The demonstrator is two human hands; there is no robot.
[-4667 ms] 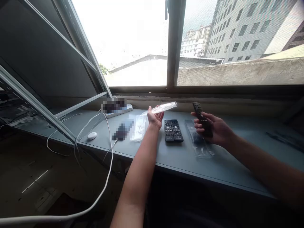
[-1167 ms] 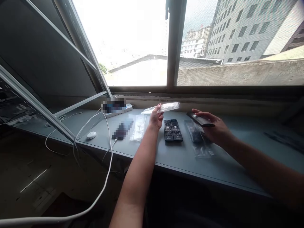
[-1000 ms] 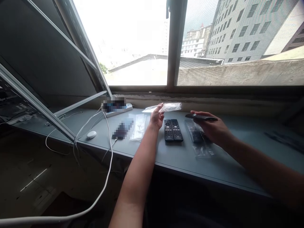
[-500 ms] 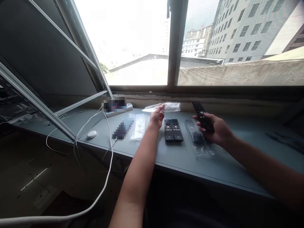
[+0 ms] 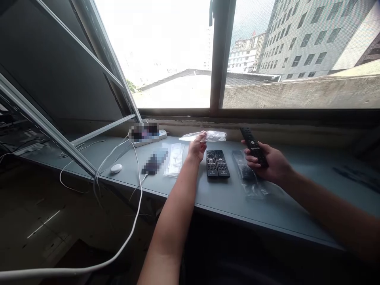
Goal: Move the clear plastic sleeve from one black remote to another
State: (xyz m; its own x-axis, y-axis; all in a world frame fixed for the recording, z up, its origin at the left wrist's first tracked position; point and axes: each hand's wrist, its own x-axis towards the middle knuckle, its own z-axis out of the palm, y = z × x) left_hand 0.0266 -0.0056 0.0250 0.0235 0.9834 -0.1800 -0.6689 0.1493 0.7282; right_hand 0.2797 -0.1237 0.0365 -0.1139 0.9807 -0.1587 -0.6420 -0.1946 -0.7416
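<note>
Mid-frame, our left hand (image 5: 196, 149) pinches a bag (image 5: 216, 136); centre-right, our right hand (image 5: 272, 161) wraps its fingers (image 5: 251, 158) round a tilted remote (image 5: 253, 145)

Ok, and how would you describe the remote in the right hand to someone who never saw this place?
Below the window stands a grey-blue table. Right of centre, the right hand holds a black remote. Unlike the two remotes lying side by side, it is raised off the table.

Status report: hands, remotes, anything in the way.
Left hand holding clear plastic bag. Right hand gripping black remote, button side showing. Two remotes side by side on table. Bag with dark item lying by right hand.
</note>
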